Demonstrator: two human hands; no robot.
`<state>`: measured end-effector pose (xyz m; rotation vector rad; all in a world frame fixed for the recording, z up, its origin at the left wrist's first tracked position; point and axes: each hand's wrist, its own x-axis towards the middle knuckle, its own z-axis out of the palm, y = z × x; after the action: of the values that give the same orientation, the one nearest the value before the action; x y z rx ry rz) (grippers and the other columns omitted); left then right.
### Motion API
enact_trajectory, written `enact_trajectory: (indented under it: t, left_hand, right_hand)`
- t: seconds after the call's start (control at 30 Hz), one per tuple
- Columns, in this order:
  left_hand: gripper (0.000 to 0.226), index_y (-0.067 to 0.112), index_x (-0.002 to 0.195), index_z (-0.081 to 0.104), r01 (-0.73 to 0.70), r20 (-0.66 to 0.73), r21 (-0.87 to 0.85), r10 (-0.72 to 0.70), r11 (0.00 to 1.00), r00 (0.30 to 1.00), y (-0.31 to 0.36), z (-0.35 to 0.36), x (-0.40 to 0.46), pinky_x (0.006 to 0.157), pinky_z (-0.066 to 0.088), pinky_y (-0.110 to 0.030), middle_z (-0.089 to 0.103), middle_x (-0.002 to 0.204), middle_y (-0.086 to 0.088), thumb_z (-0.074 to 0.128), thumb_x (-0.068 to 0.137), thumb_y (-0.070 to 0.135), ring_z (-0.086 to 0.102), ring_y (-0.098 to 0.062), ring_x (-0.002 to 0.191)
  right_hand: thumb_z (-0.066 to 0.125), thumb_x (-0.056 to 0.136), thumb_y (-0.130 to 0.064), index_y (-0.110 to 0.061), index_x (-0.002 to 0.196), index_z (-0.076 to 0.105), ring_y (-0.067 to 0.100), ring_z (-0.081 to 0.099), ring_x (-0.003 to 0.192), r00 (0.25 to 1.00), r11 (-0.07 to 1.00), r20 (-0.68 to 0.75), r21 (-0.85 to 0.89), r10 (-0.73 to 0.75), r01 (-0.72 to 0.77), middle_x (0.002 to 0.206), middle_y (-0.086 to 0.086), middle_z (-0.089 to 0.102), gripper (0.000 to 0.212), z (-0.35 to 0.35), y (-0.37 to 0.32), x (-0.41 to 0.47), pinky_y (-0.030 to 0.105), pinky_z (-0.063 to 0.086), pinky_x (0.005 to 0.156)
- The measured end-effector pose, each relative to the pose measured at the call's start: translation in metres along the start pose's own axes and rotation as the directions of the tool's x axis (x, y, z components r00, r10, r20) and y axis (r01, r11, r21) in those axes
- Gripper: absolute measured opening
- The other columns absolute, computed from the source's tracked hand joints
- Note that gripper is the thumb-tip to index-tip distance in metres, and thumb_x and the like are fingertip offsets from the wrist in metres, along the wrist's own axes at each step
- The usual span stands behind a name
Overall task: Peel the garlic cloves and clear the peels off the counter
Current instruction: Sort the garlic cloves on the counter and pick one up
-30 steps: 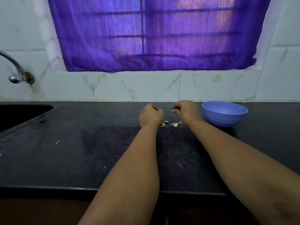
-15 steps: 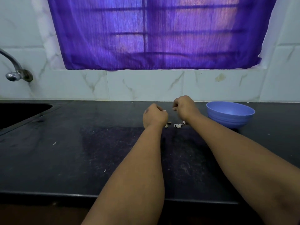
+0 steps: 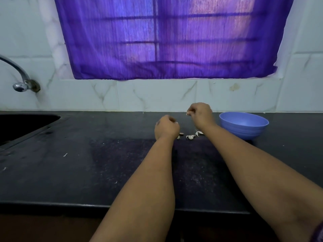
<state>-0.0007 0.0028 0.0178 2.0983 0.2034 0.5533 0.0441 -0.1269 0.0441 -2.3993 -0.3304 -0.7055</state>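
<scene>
Right of centre, your right hand (image 3: 201, 114) pinches what looks like peel (image 3: 188, 113); hold your curled left hand (image 3: 167, 127) steady and pull gently.

Purple curtain (image 3: 166, 37) over barred window, marbled white tiles (image 3: 157, 95), wall tap (image 3: 21, 79)

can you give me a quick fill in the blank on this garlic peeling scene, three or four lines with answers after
1. The bowl on the counter is ____ in colour.
2. The bowl stands beside the ____ hand.
3. The peels lie on the counter between the two ____.
4. The curtain over the window is ____.

Missing words: blue; right; hands; purple
</scene>
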Motion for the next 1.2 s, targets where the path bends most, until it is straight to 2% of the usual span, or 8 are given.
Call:
enact_trajectory:
  t: [0.07, 0.17, 0.27, 0.4, 0.73, 0.93, 1.03, 1.2]
  left_hand:
    - [0.024, 0.018, 0.114, 0.065, -0.036, 0.042, -0.098, 0.04, 0.995, 0.998, 0.003, 0.001, -0.004, 0.074, 0.05, -0.023, 0.067, 0.105, 0.0, 0.059, 0.092, 0.025, 0.062, -0.017, 0.099]
    - [0.027, 0.011, 0.116, 0.067, -0.027, 0.113, -0.307, 0.065, 0.951, 0.991, 0.01, 0.004, -0.014, 0.057, 0.05, -0.018, 0.069, 0.104, -0.005, 0.064, 0.091, 0.022, 0.062, -0.013, 0.082]
    - [0.015, 0.008, 0.101, 0.072, 0.002, 0.166, -0.439, 0.079, 0.898, 0.983, 0.016, 0.004, -0.025, 0.066, 0.052, -0.028, 0.07, 0.086, -0.01, 0.066, 0.09, 0.016, 0.06, -0.018, 0.076]
    - [0.004, 0.01, 0.087, 0.07, 0.058, 0.194, -0.566, 0.064, 0.822, 0.979, 0.019, -0.002, -0.037, 0.054, 0.044, -0.022, 0.066, 0.072, -0.004, 0.067, 0.089, 0.01, 0.051, -0.012, 0.061]
    - [0.008, 0.009, 0.084, 0.063, 0.101, 0.185, -0.656, 0.03, 0.748, 0.982, 0.017, -0.004, -0.041, 0.06, 0.049, -0.023, 0.066, 0.075, -0.006, 0.063, 0.092, 0.01, 0.056, -0.013, 0.063]
    - [0.004, 0.005, 0.091, 0.064, 0.131, 0.229, -0.685, 0.041, 0.717, 0.973, 0.019, 0.001, -0.035, 0.074, 0.055, -0.025, 0.068, 0.08, -0.008, 0.061, 0.092, 0.005, 0.065, -0.012, 0.07]
    - [0.007, 0.005, 0.095, 0.068, 0.122, 0.241, -0.685, 0.065, 0.718, 0.968, 0.017, 0.003, -0.033, 0.09, 0.051, -0.038, 0.071, 0.085, -0.006, 0.062, 0.091, 0.006, 0.067, -0.011, 0.074]
    - [0.007, 0.007, 0.09, 0.07, 0.126, 0.248, -0.682, 0.066, 0.72, 0.967, 0.016, 0.001, -0.033, 0.096, 0.048, -0.045, 0.071, 0.081, -0.006, 0.063, 0.091, 0.006, 0.066, -0.012, 0.075]
  right_hand:
    - [0.065, 0.087, -0.006, -0.01, 0.079, 0.069, 0.009, 0.054, 0.063, 0.992, 0.96, -0.034, 0.259, 0.119, -0.107, 0.069, 0.0, 0.064, 0.009, -0.005, -0.003, -0.01, 0.02, 0.041, 0.063]
    - [0.065, 0.089, -0.009, -0.016, 0.083, 0.063, 0.007, 0.054, 0.059, 0.946, 0.77, 0.141, 0.551, 0.293, -0.321, 0.069, -0.001, 0.065, 0.01, -0.009, -0.001, -0.028, 0.02, 0.041, 0.057]
    - [0.066, 0.089, -0.008, -0.015, 0.086, 0.063, 0.01, 0.053, 0.061, 0.914, 0.613, 0.236, 0.683, 0.33, -0.397, 0.075, 0.004, 0.067, 0.008, -0.017, -0.004, -0.041, 0.02, 0.043, 0.053]
    - [0.062, 0.091, -0.004, -0.01, 0.093, 0.063, 0.01, 0.055, 0.064, 0.92, 0.518, 0.281, 0.763, 0.273, -0.387, 0.075, 0.005, 0.065, 0.006, -0.025, -0.01, -0.06, 0.021, 0.048, 0.06]
    - [0.072, 0.085, -0.013, -0.013, 0.089, 0.066, 0.005, 0.062, 0.069, 0.983, 0.719, 0.139, 0.671, 0.117, -0.181, 0.074, 0.004, 0.068, 0.008, -0.031, -0.017, -0.067, 0.017, 0.051, 0.064]
    - [0.069, 0.085, -0.003, -0.006, 0.089, 0.068, 0.008, 0.061, 0.074, 0.988, 0.65, 0.094, 0.745, 0.124, -0.152, 0.079, 0.002, 0.067, 0.005, -0.029, -0.009, -0.062, 0.015, 0.052, 0.068]
    - [0.07, 0.084, -0.002, -0.01, 0.083, 0.067, 0.012, 0.062, 0.071, 0.984, 0.62, 0.114, 0.765, 0.137, -0.175, 0.077, 0.005, 0.068, 0.009, -0.03, -0.009, -0.06, 0.021, 0.054, 0.071]
    - [0.067, 0.087, -0.005, -0.018, 0.079, 0.06, 0.01, 0.057, 0.071, 0.992, 0.721, 0.082, 0.682, 0.093, -0.124, 0.077, 0.0, 0.062, 0.017, -0.026, -0.008, -0.058, 0.017, 0.05, 0.066]
